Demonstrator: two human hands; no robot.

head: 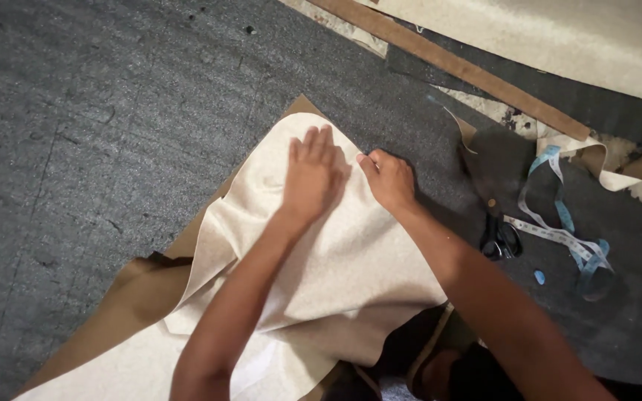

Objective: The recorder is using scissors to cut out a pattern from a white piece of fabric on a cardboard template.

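Currently left hand [312, 177] lies flat, fingers together, pressing cream fabric [336, 275] at its folded top corner; right hand [389, 180] just beside it pinches the fabric's right edge. Fabric lies over brown paper [124, 297] on the grey felt surface [98, 111], open room left and above. Scissors [498, 236], blue-white tape measure [570, 238] and small blue chalk [539, 277] sit right, apart.

Black-handled scissors [498, 236] on grey counter [113, 134], blue/white tape measure [568, 239] just beside; blue chalk [539, 277] near; wooden strip [455, 67] at rear.
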